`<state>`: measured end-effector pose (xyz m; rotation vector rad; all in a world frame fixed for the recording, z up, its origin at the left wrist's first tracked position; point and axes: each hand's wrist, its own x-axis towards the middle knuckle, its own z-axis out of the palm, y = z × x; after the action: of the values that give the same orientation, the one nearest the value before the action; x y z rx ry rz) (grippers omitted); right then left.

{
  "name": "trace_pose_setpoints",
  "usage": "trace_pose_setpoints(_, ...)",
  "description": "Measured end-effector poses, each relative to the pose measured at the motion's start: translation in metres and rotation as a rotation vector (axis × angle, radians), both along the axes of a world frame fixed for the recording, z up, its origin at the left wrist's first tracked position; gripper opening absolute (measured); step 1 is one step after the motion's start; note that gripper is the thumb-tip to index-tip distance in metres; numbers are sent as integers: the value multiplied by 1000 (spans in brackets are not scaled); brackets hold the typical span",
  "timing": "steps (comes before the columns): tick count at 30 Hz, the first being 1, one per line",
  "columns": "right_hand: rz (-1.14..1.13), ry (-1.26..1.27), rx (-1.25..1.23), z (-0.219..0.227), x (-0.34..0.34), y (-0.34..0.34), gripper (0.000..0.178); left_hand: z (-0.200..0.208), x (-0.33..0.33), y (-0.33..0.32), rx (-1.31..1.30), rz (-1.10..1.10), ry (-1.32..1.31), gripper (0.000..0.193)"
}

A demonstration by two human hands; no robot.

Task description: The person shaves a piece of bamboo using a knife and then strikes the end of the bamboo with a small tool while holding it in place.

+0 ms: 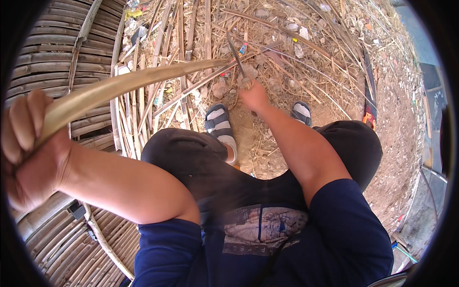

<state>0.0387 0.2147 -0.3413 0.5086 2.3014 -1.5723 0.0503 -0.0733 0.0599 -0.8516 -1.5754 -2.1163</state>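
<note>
My left hand (36, 158) is raised at the left edge, its fingers wrapped round a long, pale bamboo strip (134, 82). The strip slants away across the view, and its far end narrows close to a thin dark blade. That blade belongs to a knife (237, 56) gripped in my right hand (254, 95), low in front of my feet. The knife points away and slightly left; its handle is mostly hidden in my fist. Whether strip and blade touch, I cannot tell.
Split bamboo pieces (184, 45) and dry straw litter the ground ahead. A saw with an orange handle (368, 117) lies by my right knee. Slatted bamboo panels (45, 62) flank my left side. My sandalled feet (220, 123) are planted below the knife.
</note>
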Motion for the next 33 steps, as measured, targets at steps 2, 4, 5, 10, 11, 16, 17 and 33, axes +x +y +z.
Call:
trace_pose_setpoints(2, 0, 38, 42, -8, -7, 1, 47, 6, 8, -2, 46, -110, -27, 26)
trace_pose_setpoints(4, 0, 57, 32, -7, -10, 0, 48, 4, 6, -5, 70, -119, -32, 23)
trace_pose_setpoints(5, 1, 57, 1, -3, -10, -1, 48, 3, 7, -6, 70, -112, -27, 22)
trace_pose_setpoints(10, 115, 220, 17, 35, -19, -13, 44, 1, 11, -9, 72, -123, -16, 22)
trace_pose_setpoints(11, 123, 239, -23, 51, -18, -19, 42, 1, 13, -7, 68, -100, -8, 22)
trace_pose_setpoints(16, 208, 531, -166, 91, 12, -48, 33, 1, 12, -14, 37, -167, -23, 26)
trace_pose_setpoints(17, 236, 586, -183, 98, 21, -54, 32, 1, 11, -17, 32, -187, -23, 26)
trace_pose_setpoints(33, 264, 233, 70, 37, 28, -47, 40, 5, 9, -3, 47, -126, -18, 32)
